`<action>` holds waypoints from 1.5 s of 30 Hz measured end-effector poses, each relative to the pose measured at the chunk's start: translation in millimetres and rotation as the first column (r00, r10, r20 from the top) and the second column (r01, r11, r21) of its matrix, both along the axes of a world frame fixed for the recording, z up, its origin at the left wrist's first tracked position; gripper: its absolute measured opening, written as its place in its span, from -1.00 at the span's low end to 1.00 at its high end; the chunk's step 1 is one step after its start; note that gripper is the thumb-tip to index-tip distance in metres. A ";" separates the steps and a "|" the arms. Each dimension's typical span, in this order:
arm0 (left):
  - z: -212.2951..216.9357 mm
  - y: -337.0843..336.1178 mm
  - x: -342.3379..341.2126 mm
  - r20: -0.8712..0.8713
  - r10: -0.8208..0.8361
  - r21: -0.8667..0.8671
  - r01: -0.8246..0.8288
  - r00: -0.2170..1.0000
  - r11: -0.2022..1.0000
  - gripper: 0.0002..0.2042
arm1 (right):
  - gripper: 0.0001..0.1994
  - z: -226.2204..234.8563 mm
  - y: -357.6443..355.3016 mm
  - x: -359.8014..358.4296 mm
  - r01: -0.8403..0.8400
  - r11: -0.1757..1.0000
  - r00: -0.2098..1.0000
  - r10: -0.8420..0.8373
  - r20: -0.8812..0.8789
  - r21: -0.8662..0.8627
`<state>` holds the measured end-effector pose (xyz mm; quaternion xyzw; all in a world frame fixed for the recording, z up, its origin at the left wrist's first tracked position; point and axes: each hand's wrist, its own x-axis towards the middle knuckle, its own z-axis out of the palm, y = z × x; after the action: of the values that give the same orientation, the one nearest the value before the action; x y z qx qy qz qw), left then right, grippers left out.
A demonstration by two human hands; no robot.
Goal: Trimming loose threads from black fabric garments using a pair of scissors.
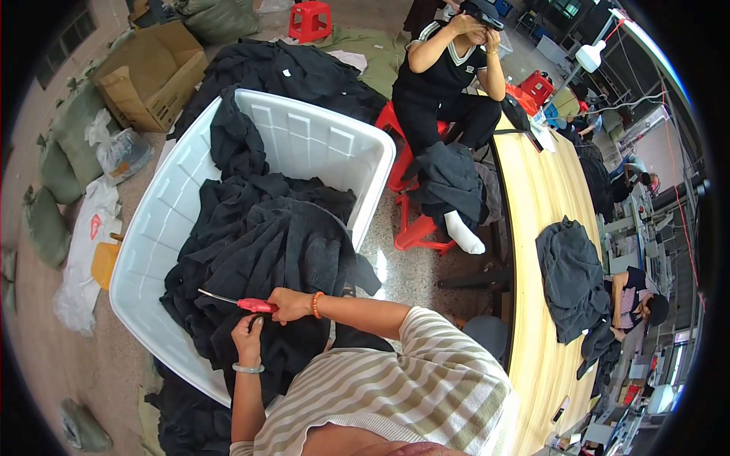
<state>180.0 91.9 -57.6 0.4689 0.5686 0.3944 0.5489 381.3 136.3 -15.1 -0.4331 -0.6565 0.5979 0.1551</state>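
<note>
Currently risking a nick, right hand [289, 305] fingers clamping red-handled scissors [237, 302] while left hand [248, 340] fingers pinching black garment [281, 251] beside blades.

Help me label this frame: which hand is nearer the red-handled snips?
Right. The right hand grips the red-handled snips; the left hand rests just below them on the black garment.

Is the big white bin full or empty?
Partly full. Dark clothes are heaped in the near part of the bin, one draped over its rim, while its far inside wall shows bare.
</note>
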 end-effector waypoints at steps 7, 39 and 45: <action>4.8 -7.1 4.1 0.003 -0.038 -0.005 0.038 0.999 0.999 -0.89 | -0.87 4.4 -3.9 6.0 -0.006 1.000 0.999 0.006 0.037 0.015; 40.2 25.4 36.7 -0.715 -0.025 0.409 0.446 0.699 0.796 -0.88 | -0.77 -7.4 -10.8 42.7 0.037 0.951 0.948 -0.130 0.290 0.307; -5.0 52.4 63.8 -0.707 -0.457 -0.047 0.609 0.539 0.792 -0.73 | -0.73 -15.5 -16.9 57.5 0.109 0.963 0.972 -0.155 0.176 0.248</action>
<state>243.7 144.3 -62.6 0.7847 0.5145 0.0606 0.3403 438.8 119.4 -30.6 -0.5105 -0.7047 0.4584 0.1806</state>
